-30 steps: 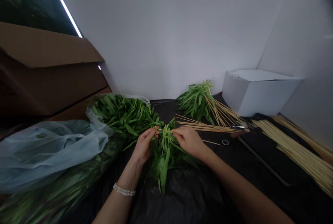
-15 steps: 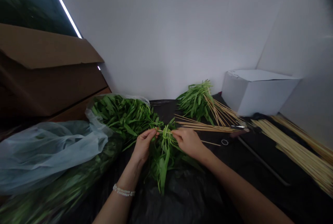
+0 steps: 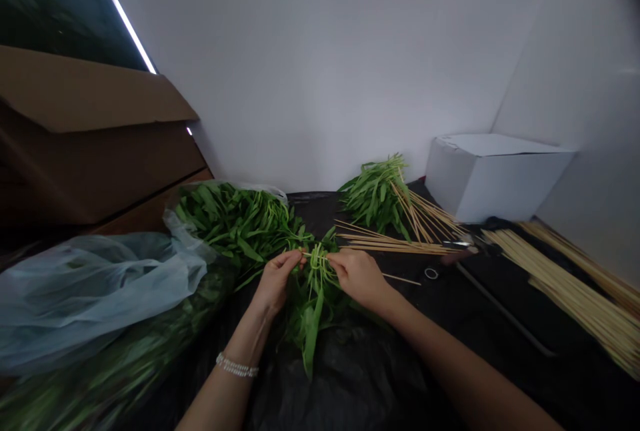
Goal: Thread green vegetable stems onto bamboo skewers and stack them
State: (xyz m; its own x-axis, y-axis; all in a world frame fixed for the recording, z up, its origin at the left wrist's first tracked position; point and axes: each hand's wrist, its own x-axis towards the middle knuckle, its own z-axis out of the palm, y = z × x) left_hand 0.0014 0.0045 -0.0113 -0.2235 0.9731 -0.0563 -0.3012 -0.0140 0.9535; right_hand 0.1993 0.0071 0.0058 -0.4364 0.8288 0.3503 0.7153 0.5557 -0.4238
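A thin wooden skewer (image 3: pixel 403 279) runs through folded stems of a bunch of leafy greens (image 3: pixel 315 267), whose long leaves hang down over the black plastic sheet. My left hand (image 3: pixel 276 276), with a white beaded bracelet on its wrist, is closed in a pinch at the skewer's left tip. On the other side of the stems, my right hand (image 3: pixel 360 276) grips the same skewer, and its tail sticks out beyond the fist. My fingers hide part of the stick. Behind the hands lies a bundle of finished-looking skewered greens (image 3: pixel 377 194) with sticks pointing right.
Loose greens (image 3: pixel 235 217) spill from a clear plastic bag (image 3: pixel 115 291) at left. Loose skewers (image 3: pixel 390 243) lie behind my right hand, near a dark-handled tool (image 3: pixel 450 257). A pile of pale sticks (image 3: pixel 565 291) is far right. A white box (image 3: pixel 500 177) and cardboard box (image 3: pixel 90 151) flank the area.
Hardly anything differs. The hands and the skewered greens shift very slightly, and the skewer's right end sits a little further left.
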